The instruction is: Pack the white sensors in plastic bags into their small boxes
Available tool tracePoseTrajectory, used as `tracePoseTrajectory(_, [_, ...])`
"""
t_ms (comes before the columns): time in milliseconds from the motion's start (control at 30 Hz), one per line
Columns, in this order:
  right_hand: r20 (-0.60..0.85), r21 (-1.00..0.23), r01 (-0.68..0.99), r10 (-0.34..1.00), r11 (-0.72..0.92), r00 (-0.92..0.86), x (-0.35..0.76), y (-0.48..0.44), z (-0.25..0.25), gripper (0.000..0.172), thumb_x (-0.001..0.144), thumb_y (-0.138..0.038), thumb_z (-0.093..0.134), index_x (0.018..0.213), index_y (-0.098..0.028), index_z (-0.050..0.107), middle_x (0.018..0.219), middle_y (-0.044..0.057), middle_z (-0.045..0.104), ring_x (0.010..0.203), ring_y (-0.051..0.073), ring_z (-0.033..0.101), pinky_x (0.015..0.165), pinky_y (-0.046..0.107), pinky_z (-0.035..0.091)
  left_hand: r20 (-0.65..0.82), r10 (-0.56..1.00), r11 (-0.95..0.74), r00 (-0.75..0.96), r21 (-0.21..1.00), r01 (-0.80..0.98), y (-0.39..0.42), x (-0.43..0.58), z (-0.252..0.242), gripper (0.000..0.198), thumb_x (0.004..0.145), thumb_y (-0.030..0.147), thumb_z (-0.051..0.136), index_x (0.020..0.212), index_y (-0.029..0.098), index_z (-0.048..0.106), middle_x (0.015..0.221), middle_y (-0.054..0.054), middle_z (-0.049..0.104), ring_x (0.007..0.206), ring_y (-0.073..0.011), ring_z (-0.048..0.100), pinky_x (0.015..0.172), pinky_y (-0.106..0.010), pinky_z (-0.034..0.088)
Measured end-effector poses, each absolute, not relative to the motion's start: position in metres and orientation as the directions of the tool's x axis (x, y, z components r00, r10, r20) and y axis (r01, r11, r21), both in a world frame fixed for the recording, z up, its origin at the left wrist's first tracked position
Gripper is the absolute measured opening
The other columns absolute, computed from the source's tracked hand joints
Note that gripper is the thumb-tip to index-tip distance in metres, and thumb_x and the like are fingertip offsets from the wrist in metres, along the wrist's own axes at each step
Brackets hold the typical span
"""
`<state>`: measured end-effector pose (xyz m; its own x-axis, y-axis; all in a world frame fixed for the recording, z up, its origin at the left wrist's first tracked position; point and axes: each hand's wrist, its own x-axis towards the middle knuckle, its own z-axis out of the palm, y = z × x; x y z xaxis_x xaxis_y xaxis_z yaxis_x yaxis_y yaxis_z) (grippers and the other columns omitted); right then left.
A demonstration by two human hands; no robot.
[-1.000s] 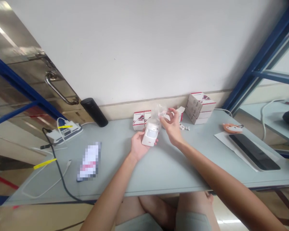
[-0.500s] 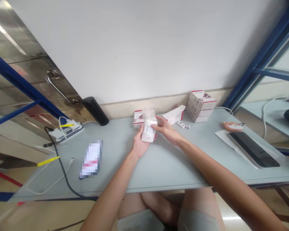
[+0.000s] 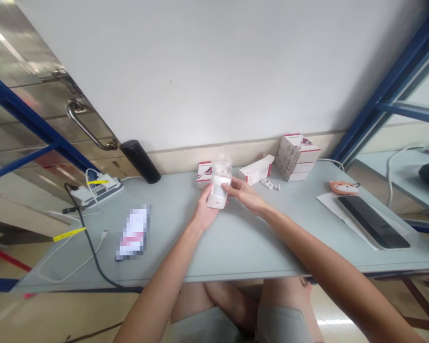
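Note:
A small white sensor device with a clear plastic bag sticking up from its top is held above the grey table. My left hand cups the device from below and behind, fingers wrapped round it. My right hand grips its right side, thumb and fingers pressed on the casing. Just behind the device lies a small red and white box.
A long white box and a stack of red and white boxes sit at the back. A tablet on paper lies right, an orange toy beside it. A black cylinder, a power strip, cables and a card lie left.
My right hand came down from the plastic bag at the top onto the device's side. Both hands and the device shifted slightly left and away.

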<state>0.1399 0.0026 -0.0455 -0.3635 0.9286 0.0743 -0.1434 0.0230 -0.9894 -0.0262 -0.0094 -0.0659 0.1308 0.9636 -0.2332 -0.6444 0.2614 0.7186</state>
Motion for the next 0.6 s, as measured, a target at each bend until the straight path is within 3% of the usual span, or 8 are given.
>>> tracePoseTrajectory(200, [0.101, -0.990, -0.127, 0.917, 0.056, -0.385, 0.1426, 0.0066, -0.0518, 0.048, 0.087, -0.055, 0.077, 0.122, -0.023, 0.071, 0.116, 0.007, 0.076, 0.105, 0.024, 0.069, 0.093, 0.040, 0.057, -0.224, 0.963, 0.267, 0.151, 0.710, -0.651, -0.0097, -0.0279, -0.0653, 0.028, 0.092, 0.031, 0.069, 0.116, 0.017, 0.071, 0.099, -0.006, 0.079, 0.081, -0.0211, 0.073, 0.069, -0.034, 0.058])
tracePoseTrajectory(333, [0.108, -0.989, -0.132, 0.925, 0.064, -0.364, 0.1432, 0.0059, -0.0469, 0.046, 0.087, -0.053, 0.077, 0.123, -0.025, 0.071, 0.120, 0.006, 0.076, 0.110, 0.025, 0.069, 0.096, 0.042, 0.056, -0.222, 0.965, 0.260, 0.143, 0.706, -0.659, -0.0093, -0.0255, -0.0655, 0.028, 0.094, 0.031, 0.066, 0.118, 0.017, 0.071, 0.105, -0.007, 0.079, 0.085, -0.0209, 0.073, 0.070, -0.033, 0.059])
tracePoseTrajectory(600, [0.119, -0.984, -0.161, 0.947, 0.073, -0.297, 0.1443, 0.0084, -0.0438, 0.042, 0.082, -0.044, 0.082, 0.118, -0.025, 0.073, 0.127, 0.006, 0.075, 0.123, 0.028, 0.066, 0.111, 0.048, 0.048, -0.094, 0.989, 0.149, 0.118, 0.746, -0.650, -0.0077, -0.0184, -0.0694, 0.039, 0.098, 0.043, 0.066, 0.130, 0.021, 0.069, 0.132, -0.006, 0.073, 0.117, -0.0212, 0.069, 0.096, -0.031, 0.056])
